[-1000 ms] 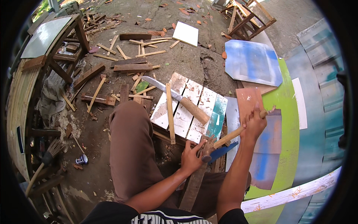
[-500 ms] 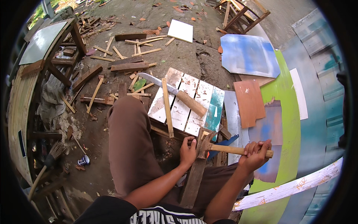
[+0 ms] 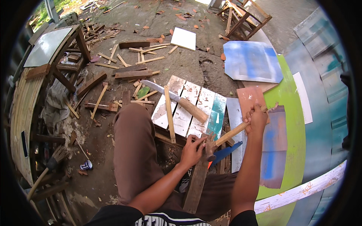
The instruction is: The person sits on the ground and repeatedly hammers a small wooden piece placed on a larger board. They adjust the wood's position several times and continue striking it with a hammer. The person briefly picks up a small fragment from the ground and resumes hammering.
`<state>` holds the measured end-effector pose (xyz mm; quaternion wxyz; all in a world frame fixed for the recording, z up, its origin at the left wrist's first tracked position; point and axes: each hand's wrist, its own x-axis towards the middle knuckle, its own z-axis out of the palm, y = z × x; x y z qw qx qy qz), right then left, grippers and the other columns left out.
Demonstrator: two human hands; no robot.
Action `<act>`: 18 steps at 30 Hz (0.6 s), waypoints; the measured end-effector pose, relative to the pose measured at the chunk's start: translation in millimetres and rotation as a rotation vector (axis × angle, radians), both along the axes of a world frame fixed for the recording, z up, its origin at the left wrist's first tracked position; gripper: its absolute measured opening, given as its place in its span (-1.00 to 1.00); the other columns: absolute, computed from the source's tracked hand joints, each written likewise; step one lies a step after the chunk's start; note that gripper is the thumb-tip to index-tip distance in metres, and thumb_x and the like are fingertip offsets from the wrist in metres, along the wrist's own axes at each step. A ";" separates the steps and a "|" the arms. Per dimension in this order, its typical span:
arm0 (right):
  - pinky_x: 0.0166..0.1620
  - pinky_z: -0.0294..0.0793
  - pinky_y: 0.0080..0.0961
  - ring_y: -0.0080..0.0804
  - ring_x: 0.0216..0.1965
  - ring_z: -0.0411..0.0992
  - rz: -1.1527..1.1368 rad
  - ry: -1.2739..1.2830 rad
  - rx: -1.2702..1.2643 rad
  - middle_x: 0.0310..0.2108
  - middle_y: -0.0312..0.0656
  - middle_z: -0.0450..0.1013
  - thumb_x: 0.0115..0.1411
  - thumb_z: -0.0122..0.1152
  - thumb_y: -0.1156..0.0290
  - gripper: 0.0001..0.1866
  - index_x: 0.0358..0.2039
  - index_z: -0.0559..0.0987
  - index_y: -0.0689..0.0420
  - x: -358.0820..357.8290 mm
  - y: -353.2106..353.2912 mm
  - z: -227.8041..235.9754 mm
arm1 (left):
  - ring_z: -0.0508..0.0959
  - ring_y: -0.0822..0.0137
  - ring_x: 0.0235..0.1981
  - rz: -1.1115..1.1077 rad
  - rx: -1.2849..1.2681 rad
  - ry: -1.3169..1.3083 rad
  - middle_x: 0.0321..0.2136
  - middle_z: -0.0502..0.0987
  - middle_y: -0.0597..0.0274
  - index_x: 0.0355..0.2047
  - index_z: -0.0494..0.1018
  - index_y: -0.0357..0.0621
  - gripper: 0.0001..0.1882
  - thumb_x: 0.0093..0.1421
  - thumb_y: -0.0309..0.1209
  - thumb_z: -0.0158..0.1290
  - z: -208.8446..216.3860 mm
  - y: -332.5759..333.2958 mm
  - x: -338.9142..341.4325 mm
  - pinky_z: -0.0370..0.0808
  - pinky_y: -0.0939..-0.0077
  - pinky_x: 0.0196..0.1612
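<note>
The place is an outdoor yard with a bare dirt ground (image 3: 196, 64) in daylight, littered with wood offcuts (image 3: 132, 62) and thin slats. At the left stands a rough wooden table (image 3: 56, 49) with a grey sheet top, and beside it a curved bamboo panel (image 3: 20, 124). A brush (image 3: 56, 156) lies near its foot. A white square board (image 3: 183, 38) lies further off, and a wooden frame (image 3: 245, 20) stands at the top right. A blue-sprayed panel (image 3: 250, 62) and a large green-edged painted sheet (image 3: 286, 150) cover the ground on the right, with a whitish plank (image 3: 301, 190) across it
</note>
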<state>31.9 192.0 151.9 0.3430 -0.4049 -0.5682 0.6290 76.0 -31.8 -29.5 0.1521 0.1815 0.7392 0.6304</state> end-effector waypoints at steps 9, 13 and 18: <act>-0.66 0.15 -0.49 -0.59 -0.74 0.10 -0.003 -0.189 -0.083 -0.66 -0.40 0.14 0.48 0.16 0.27 -0.71 -0.38 0.43 0.14 -46.2 39.9 -31.5 | 0.55 0.01 -0.07 -0.009 0.003 -0.001 -0.08 0.45 0.06 0.20 0.62 0.10 -0.53 0.28 -0.43 0.27 4.2 2.9 0.2 0.52 0.18 -0.01; -0.68 0.12 -0.51 -0.60 -0.75 0.09 -0.016 -0.183 -0.008 -0.66 -0.41 0.15 0.48 0.17 0.26 -0.69 -0.38 0.43 0.15 -60.3 41.8 -33.0 | 0.54 0.08 -0.14 0.007 0.003 0.018 -0.10 0.47 0.08 0.19 0.63 0.06 -0.51 0.23 -0.48 0.30 2.1 5.4 -1.1 0.51 0.27 -0.08; -0.71 0.05 -0.55 -0.64 -0.77 0.06 -0.006 -0.128 0.089 -0.68 -0.42 0.14 0.48 0.21 0.24 -0.67 -0.39 0.42 0.15 -57.5 12.0 -14.6 | 0.53 0.07 -0.12 0.027 -0.004 0.006 -0.09 0.46 0.06 0.20 0.63 0.05 -0.51 0.24 -0.49 0.30 1.6 6.9 0.4 0.50 0.27 -0.03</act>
